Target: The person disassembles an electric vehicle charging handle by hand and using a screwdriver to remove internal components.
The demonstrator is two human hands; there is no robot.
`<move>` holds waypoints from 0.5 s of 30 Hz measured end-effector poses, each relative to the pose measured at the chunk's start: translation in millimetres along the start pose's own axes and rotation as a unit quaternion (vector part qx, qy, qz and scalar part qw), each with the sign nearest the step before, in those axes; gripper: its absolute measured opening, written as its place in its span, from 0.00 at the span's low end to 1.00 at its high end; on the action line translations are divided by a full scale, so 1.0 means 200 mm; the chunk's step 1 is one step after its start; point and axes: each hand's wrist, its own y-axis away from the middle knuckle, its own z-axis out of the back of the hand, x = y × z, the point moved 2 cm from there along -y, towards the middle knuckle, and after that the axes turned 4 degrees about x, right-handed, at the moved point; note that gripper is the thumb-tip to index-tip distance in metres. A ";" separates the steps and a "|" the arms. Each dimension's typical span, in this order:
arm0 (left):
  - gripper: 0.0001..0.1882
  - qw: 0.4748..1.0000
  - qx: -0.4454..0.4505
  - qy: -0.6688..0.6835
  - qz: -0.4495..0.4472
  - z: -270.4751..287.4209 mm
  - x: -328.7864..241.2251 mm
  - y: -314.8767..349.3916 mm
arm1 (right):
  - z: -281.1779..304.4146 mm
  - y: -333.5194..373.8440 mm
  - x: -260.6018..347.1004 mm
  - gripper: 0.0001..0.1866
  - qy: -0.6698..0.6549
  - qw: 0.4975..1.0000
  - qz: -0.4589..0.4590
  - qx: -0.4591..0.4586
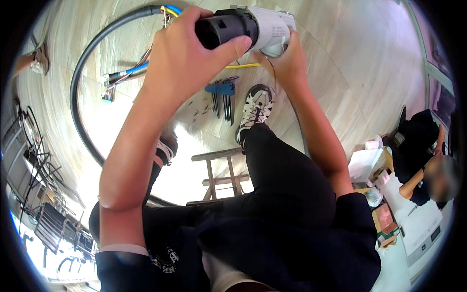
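Up at the top of the head view, I hold a large charging plug with a black round socket end and a light grey body. My left hand is closed around the black end, thumb along its lower side. My right hand grips the grey body from the right; some of its fingers are hidden behind it. A thick black cable loops at the left, with loose coloured wires ending near my left forearm. A yellow wire passes below the plug. On the floor lies a hex key set in a blue holder.
A wooden stool frame stands between my legs. At the right, another person is near boxes and packaging. Metal racks with cables fill the lower left. Another person's foot shows at the upper left.
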 end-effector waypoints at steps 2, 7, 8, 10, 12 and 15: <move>0.39 0.998 -0.044 -0.014 -0.031 -0.02 -0.04 0.03 | 0.01 -0.10 -0.08 0.42 -0.028 0.999 0.003 0.043; 0.47 0.944 -0.193 0.269 -0.013 -0.24 0.11 0.12 | 0.04 -0.21 -0.08 0.33 -0.104 0.967 -0.015 0.232; 0.48 0.927 -0.226 0.297 -0.042 -0.28 0.14 0.13 | 0.04 -0.19 -0.05 0.31 -0.126 0.961 0.008 0.246; 0.51 0.915 -0.265 0.292 -0.082 -0.31 0.16 0.15 | 0.04 -0.16 -0.02 0.31 -0.173 0.945 0.022 0.277; 0.52 0.890 -0.283 0.341 -0.111 -0.30 0.15 0.13 | 0.02 -0.13 0.00 0.31 -0.198 0.929 0.027 0.310; 0.48 0.837 -0.308 0.426 -0.151 -0.30 0.13 0.07 | -0.01 -0.14 0.02 0.32 -0.211 0.910 -0.015 0.358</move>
